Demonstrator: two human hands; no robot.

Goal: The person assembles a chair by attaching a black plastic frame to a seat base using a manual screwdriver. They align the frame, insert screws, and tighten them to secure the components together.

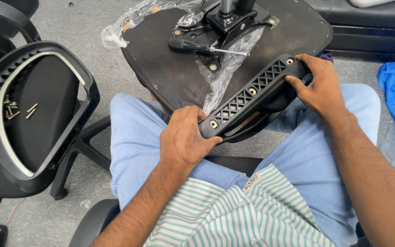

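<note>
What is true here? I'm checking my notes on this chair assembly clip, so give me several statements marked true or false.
1. Both hands grip the black armrest bracket: the left hand at its near end, the right hand at its far end. True.
2. The screwdriver is in the right hand. False: it lies on the upturned chair seat.
3. Loose screws lie on the chair backrest to the left. True.
4. The seat lies on the floor. False: it rests on the person's lap.
</note>
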